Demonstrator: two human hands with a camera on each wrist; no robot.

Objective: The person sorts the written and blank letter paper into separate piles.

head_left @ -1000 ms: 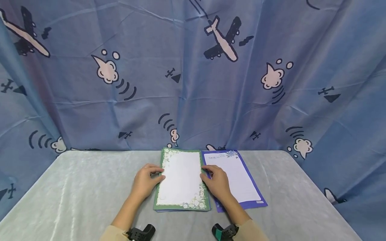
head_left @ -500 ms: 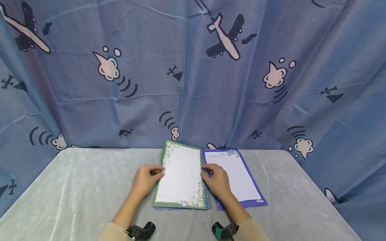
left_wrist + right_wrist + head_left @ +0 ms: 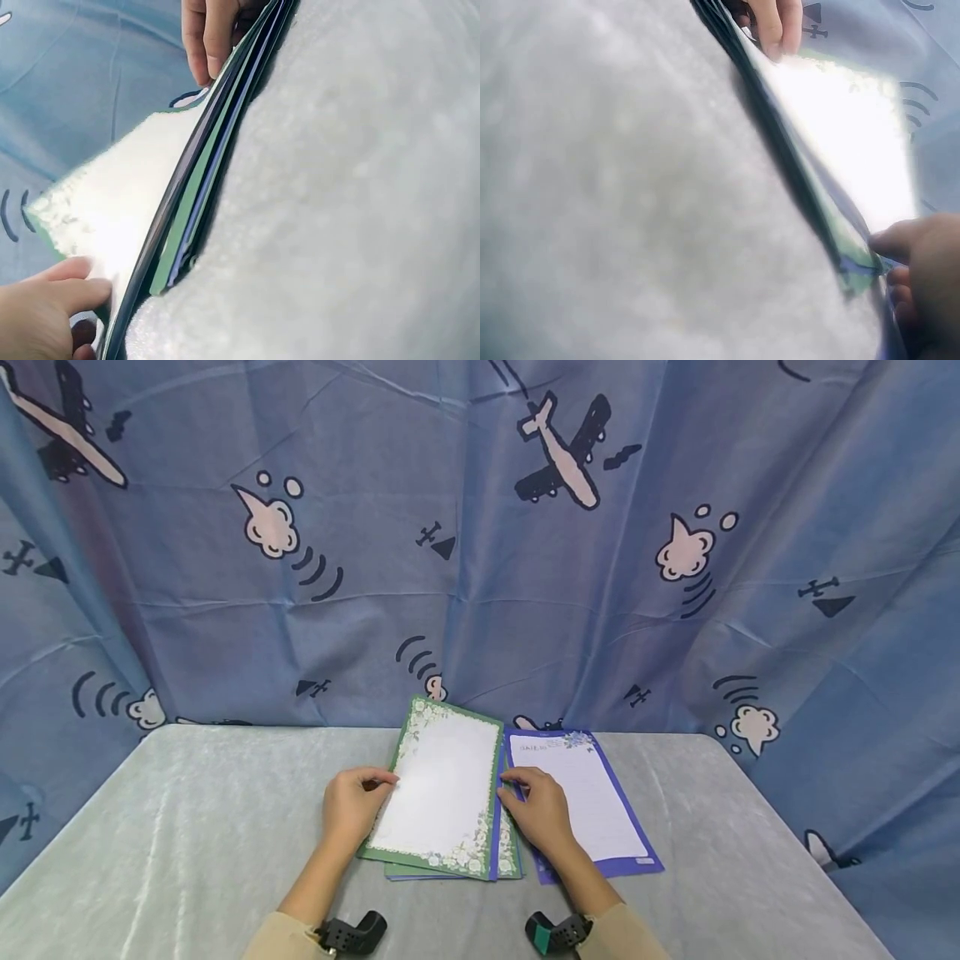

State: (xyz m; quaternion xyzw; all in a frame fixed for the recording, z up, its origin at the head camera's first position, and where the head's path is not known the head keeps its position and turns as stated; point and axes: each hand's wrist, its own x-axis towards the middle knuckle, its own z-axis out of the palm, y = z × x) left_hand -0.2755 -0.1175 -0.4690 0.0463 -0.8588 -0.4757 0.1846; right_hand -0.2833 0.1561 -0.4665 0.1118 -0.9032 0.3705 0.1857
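Observation:
A white sheet with a green floral border [image 3: 442, 785] lies tilted on top of a stack of bordered sheets [image 3: 180, 240]. My left hand [image 3: 352, 806] pinches its left edge, with thumb and forefinger on the paper in the left wrist view. Along the right side, a purple strip [image 3: 496, 835] and another green floral border [image 3: 510, 852] show from under it. There my right hand [image 3: 538, 810] grips the stack's right edge, its thumb [image 3: 892, 238] on top and the other fingers lower down. Most of the lower sheets are hidden.
A purple-bordered sheet [image 3: 588, 802] with handwriting at its top lies right of the stack, partly under my right forearm. The table has a pale fuzzy cloth [image 3: 240, 810]. Behind it hangs a blue curtain [image 3: 360, 543] printed with planes.
The top green sheet has slid left and tilted, its far edge rising. My left hand moved slightly left with it, baring a purple strip and lower green border. The right hand stayed put.

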